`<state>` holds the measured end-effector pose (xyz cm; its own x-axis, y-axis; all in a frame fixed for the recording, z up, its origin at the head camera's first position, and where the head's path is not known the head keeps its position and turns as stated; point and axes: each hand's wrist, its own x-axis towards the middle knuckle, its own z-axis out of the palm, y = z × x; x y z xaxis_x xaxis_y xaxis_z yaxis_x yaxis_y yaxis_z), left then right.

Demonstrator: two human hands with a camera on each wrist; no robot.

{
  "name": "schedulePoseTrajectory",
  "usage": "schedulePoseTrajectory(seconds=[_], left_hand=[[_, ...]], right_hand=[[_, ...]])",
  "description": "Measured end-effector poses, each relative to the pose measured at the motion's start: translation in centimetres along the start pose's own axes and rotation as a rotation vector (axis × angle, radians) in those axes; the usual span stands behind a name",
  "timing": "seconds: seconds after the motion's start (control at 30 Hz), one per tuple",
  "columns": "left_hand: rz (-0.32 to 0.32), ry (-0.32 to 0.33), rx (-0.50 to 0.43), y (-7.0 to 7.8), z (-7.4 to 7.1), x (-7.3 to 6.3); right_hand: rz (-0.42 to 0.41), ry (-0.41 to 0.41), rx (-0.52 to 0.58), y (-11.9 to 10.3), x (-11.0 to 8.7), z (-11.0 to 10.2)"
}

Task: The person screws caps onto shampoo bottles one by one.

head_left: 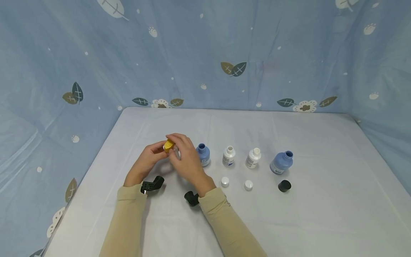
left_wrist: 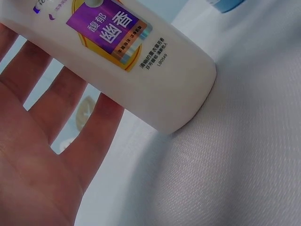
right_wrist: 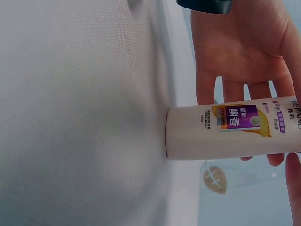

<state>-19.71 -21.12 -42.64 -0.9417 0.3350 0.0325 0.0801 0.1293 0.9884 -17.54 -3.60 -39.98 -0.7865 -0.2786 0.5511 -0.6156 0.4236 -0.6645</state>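
Note:
Between both hands stands a white lotion-type bottle [left_wrist: 188, 84] with a purple label and a yellow cap [head_left: 168, 145]. Its base is right at the white tablecloth in the right wrist view. My left hand [head_left: 146, 161] grips the upper part of the bottle, its fingers passing behind the body in the left wrist view. From the right, my right hand [head_left: 188, 160] pinches the yellow cap with thumb and fingers. In the head view the two hands hide most of the bottle's body. A blue bottle [head_left: 204, 157] with a bare neck stands just beyond the right hand.
To the right, two small white bottles [head_left: 228, 157] and another blue bottle [head_left: 281, 163] stand in a row with open necks. Nearer lie two white caps [head_left: 225, 182] and a black cap [head_left: 284, 186]. A patterned blue curtain [head_left: 205, 53] surrounds the table's back and sides.

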Motion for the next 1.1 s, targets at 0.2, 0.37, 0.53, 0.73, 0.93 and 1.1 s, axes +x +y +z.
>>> schedulePoseTrajectory(seconds=[0.2, 0.37, 0.53, 0.73, 0.93, 1.1], left_hand=[[-0.01, -0.003, -0.009, -0.08, -0.01, -0.03], [-0.006, -0.019, -0.003, -0.12, -0.09, -0.03], [-0.015, -0.016, 0.008, 0.03, -0.06, -0.03], [-0.053, 0.011, 0.03, 0.22, 0.08, -0.01], [-0.079, 0.037, 0.046, 0.19, 0.13, 0.0], [-0.08, 0.039, 0.044, 0.16, 0.12, 0.11]], right_hand=[[0.033, 0.02, -0.025, 0.06, -0.07, 0.01], [0.033, 0.043, -0.034, 0.09, -0.13, 0.03], [0.036, 0.062, -0.049, 0.14, -0.06, 0.05], [0.069, 0.078, -0.061, 0.07, -0.02, 0.03], [0.09, 0.084, -0.075, 0.02, -0.04, 0.02], [0.088, 0.092, -0.084, 0.06, -0.01, 0.04]])
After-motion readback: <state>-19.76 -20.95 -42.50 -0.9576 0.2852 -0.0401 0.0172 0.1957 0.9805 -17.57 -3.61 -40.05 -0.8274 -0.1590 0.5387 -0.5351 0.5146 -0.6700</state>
